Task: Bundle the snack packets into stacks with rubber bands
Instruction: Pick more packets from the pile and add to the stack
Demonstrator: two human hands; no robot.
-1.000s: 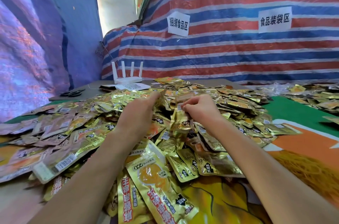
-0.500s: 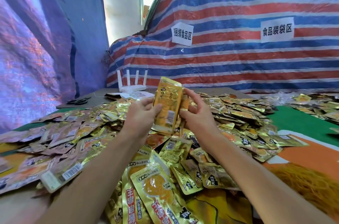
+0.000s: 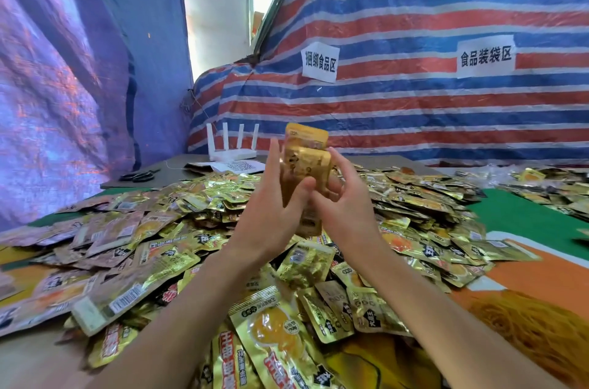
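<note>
I hold a small stack of gold snack packets (image 3: 307, 159) upright between both hands, above a big heap of loose gold packets (image 3: 197, 248) that covers the table. My left hand (image 3: 271, 216) grips the stack's left side, fingers pointing up behind it and thumb across the front. My right hand (image 3: 344, 213) curls round the right edge. The packets in the stack are offset, one sticking up higher than the others. I see no rubber band.
A white router (image 3: 231, 149) with several antennas stands at the table's far edge, with a printed paper (image 3: 239, 166) in front of it and black scissors (image 3: 140, 176) to its left. A green and orange mat (image 3: 516, 216) lies right. More packets (image 3: 554, 184) lie far right.
Both hands lifted packets out of the heap and brought them together. The stack now stands higher, held upright between my palms. The view has tilted upward.
</note>
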